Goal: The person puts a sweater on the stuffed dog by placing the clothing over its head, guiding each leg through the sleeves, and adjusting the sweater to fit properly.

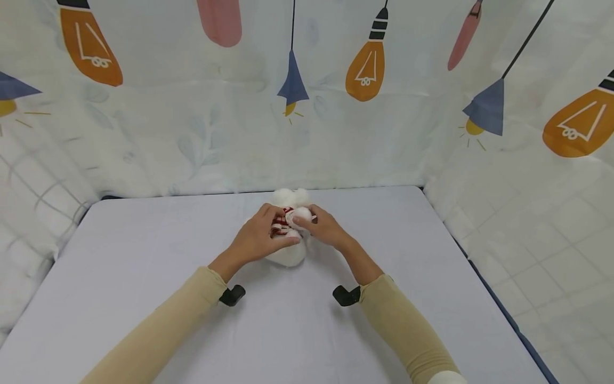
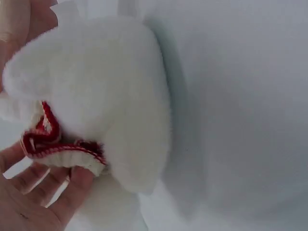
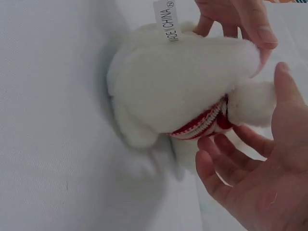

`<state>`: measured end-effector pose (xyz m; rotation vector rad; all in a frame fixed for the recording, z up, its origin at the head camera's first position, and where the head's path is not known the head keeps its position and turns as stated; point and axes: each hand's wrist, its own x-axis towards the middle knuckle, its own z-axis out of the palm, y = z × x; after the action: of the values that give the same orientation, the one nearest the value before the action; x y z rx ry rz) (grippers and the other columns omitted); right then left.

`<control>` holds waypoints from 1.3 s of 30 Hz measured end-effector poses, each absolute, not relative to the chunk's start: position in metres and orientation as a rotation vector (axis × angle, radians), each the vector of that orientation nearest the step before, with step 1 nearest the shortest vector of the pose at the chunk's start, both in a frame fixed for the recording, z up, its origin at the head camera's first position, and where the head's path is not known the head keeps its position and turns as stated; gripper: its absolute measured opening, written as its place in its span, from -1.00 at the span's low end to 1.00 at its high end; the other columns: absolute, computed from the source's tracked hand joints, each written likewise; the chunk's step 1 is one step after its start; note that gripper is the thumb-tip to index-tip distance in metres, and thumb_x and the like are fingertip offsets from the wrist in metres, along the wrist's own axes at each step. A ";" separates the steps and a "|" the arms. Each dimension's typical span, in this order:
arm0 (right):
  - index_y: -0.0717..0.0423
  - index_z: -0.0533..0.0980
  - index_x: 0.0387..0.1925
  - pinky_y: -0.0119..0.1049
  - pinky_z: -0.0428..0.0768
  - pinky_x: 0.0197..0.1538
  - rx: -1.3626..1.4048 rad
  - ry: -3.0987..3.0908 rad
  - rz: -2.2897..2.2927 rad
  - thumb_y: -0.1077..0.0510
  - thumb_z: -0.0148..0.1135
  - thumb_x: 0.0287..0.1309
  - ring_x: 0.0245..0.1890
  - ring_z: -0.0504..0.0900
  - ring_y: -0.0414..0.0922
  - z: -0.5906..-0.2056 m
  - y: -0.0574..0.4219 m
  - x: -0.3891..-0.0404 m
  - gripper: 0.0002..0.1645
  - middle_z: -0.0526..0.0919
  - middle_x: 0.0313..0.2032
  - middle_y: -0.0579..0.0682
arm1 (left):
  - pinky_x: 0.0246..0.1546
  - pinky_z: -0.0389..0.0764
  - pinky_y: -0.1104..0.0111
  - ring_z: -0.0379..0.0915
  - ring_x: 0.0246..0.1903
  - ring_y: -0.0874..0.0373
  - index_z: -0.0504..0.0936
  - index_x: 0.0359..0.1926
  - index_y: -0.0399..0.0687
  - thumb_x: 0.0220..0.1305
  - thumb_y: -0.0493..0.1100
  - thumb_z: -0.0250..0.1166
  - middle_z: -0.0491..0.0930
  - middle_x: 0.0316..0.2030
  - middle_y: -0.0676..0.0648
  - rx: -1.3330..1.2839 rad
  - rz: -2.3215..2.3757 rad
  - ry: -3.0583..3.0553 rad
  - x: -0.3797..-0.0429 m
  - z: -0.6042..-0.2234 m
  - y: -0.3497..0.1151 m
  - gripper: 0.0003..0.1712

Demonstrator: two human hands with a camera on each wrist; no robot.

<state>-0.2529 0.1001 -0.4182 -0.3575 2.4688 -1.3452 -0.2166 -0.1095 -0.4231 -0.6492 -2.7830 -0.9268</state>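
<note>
A white plush toy point(image 1: 290, 255) in a red-and-white striped knit sweater point(image 1: 279, 228) lies at the far middle of the table, between both hands. My left hand point(image 1: 256, 234) holds its side, with the thumb stretched across the white body and the fingers at the sweater. In the left wrist view, fingertips point(image 2: 79, 180) touch the sweater's hem. My right hand point(image 1: 326, 226) grips the toy from the other side; a stubby white limb point(image 3: 252, 103) lies between its thumb and curled fingers. A white "MADE IN CHINA" label point(image 3: 166, 21) sticks out from the toy's bottom.
The table point(image 1: 144, 240) has a pale cloth cover. Behind it hangs a white curtain point(image 1: 240, 133) printed with bulbs and lamps, which also runs along both sides. Dark camera mounts point(image 1: 232, 295) show at both sleeve cuffs.
</note>
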 end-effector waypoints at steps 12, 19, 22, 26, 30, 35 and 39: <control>0.13 0.43 0.14 -0.07 0.59 0.08 -0.370 2.318 -1.560 -0.10 -0.07 0.44 0.12 0.56 0.03 -0.428 0.101 -0.258 -0.53 0.54 0.12 0.11 | -0.22 0.59 0.07 0.53 -0.21 -0.14 0.20 0.26 -0.16 0.04 0.19 0.37 0.40 -0.02 -0.23 -0.287 -0.950 -2.927 -0.225 -0.417 -0.099 -0.09; 0.15 0.41 0.22 -0.14 0.59 0.09 -0.181 2.242 -1.532 -0.06 0.02 0.40 0.11 0.56 -0.01 -0.441 0.095 -0.260 -0.48 0.56 0.13 0.13 | -0.17 0.58 0.09 0.54 -0.12 -0.04 0.41 0.13 -0.06 0.19 0.06 0.34 0.56 -0.12 -0.17 -0.321 -1.135 -2.861 -0.242 -0.414 -0.101 -0.43; 0.13 0.40 0.23 -0.15 0.59 0.09 -0.165 2.228 -1.538 -0.12 0.04 0.37 0.11 0.55 0.00 -0.443 0.094 -0.261 -0.44 0.53 0.17 0.11 | -0.16 0.59 0.10 0.56 -0.10 -0.03 0.42 0.14 -0.08 0.24 0.06 0.29 0.58 -0.09 -0.16 -0.333 -1.211 -2.827 -0.244 -0.415 -0.099 -0.47; 0.03 0.33 0.33 -0.09 0.53 0.16 -0.140 2.202 -1.616 -0.23 0.03 0.34 0.20 0.49 -0.01 -0.444 0.101 -0.263 -0.33 0.46 0.26 0.03 | -0.04 0.56 0.13 0.50 0.02 -0.04 0.33 0.21 -0.12 0.29 0.02 0.24 0.52 0.04 -0.20 -0.214 -1.517 -2.736 -0.245 -0.419 -0.099 -0.43; -0.09 0.17 0.43 -0.07 0.44 0.25 -0.104 2.036 -1.778 -0.32 -0.02 0.33 0.27 0.42 -0.01 -0.446 0.111 -0.265 -0.23 0.38 0.33 -0.01 | -0.03 0.53 0.33 0.40 0.11 0.05 0.22 0.29 -0.09 0.35 -0.05 0.18 0.40 0.16 -0.16 -0.098 -2.060 -2.514 -0.248 -0.424 -0.101 -0.42; -0.04 0.21 0.36 -0.04 0.38 0.29 -0.117 1.769 -2.017 -0.14 0.03 0.37 0.27 0.40 -0.03 -0.448 0.116 -0.263 -0.38 0.39 0.29 0.02 | 0.03 0.56 0.42 0.35 0.19 0.09 0.12 0.36 -0.10 0.41 -0.18 0.09 0.29 0.27 -0.13 -0.041 -2.682 -2.219 -0.254 -0.432 -0.101 -0.42; -0.03 0.30 0.25 -0.02 0.46 0.24 -0.056 1.810 -2.122 -0.04 0.21 0.27 0.20 0.49 -0.04 -0.447 0.113 -0.263 -0.42 0.47 0.19 0.01 | 0.20 0.47 0.23 0.30 0.28 -0.01 0.05 0.40 -0.12 0.37 -0.13 0.16 0.25 0.32 -0.19 -0.019 -2.476 -2.438 -0.259 -0.433 -0.096 -0.31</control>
<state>-0.2630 0.1130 -0.4468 -0.0563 1.8104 -2.1217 -0.2586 -0.0962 -0.4333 -0.0186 -2.4376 -2.4765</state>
